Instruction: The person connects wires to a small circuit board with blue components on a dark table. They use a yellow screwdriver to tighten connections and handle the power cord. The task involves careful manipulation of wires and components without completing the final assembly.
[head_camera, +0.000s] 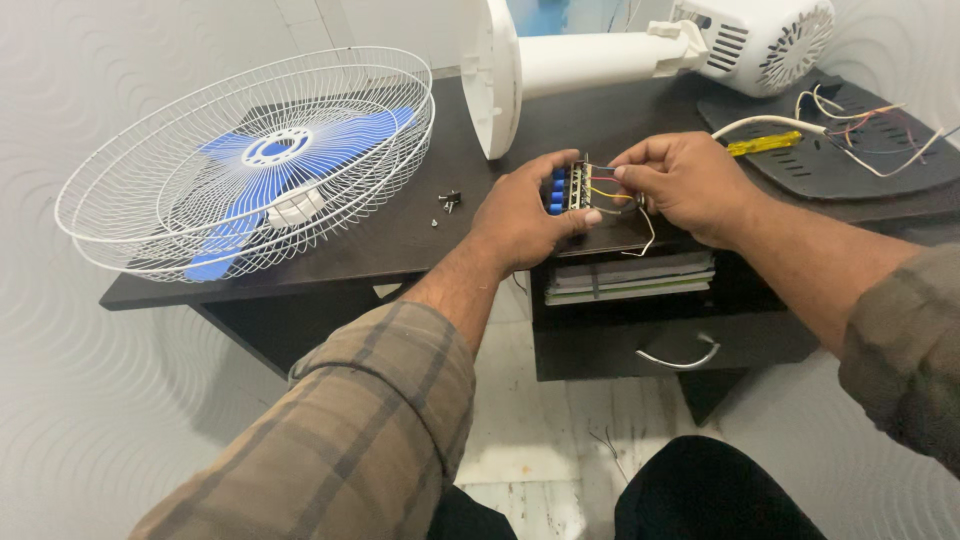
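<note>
I hold a small switch block (572, 187) with blue buttons over the front edge of the dark desk (400, 240), about the middle of the view. My left hand (525, 215) wraps around it from the 7 o'clock side, thumb underneath and fingers curled over the top, so the grip is closed on the block. My right hand (685, 180) comes in from 3 o'clock and pinches the thin coloured wires (612, 192) that run out of the block's right side; the fingertips are pressed together on them. One pale wire loops down below my right hand.

At 10 o'clock from the hands, the white wire fan cage (250, 160) lies flat on the desk with the blue blades (270, 170) inside. A few small screws (448, 200) sit on the desk between the cage and my left hand. At 12 o'clock, the white fan base and pole (560, 60) lies on its side, with the motor housing (770, 40) at 1 o'clock. At 2 o'clock, a yellow-handled screwdriver (765, 144) rests by a dark panel (850, 150) with loose wires. Under the desk edge, below the hands, a stack of papers (630, 278) sits above a drawer (680, 340).
</note>
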